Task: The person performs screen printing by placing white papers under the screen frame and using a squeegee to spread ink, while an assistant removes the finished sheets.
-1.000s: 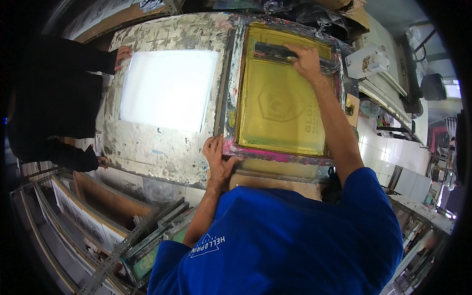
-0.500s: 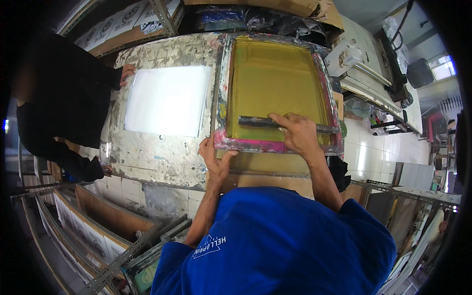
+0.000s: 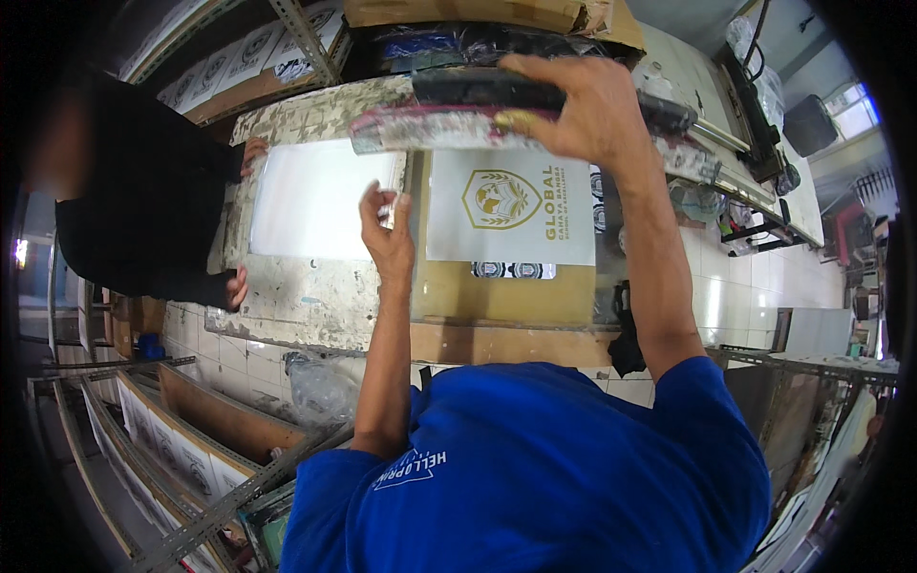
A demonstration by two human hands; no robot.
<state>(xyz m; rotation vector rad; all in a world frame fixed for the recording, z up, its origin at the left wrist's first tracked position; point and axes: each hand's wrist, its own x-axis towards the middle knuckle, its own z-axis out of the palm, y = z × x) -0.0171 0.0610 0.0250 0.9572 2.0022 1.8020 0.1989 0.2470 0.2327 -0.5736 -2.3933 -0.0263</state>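
My right hand is closed over the near edge of a raised screen-printing frame, with the dark bar of a squeegee under the same grip. Both look smeared by motion. The frame is tilted up, so its mesh is hidden. Below it a white sheet with a gold shield emblem and lettering lies on the yellowish printing board. Empty and with its fingers bent but apart, my left hand hovers between that sheet and a stack of white paper on its left.
Across the stained table, a person in black has one hand beside the white stack and another hand at the table edge. Small printed labels show under the sheet. Metal racks stand at lower left.
The frame has swung up from lying flat, carried by my right hand along with the squeegee, uncovering the printed sheet. My left hand has left the frame's corner and moved up and left.
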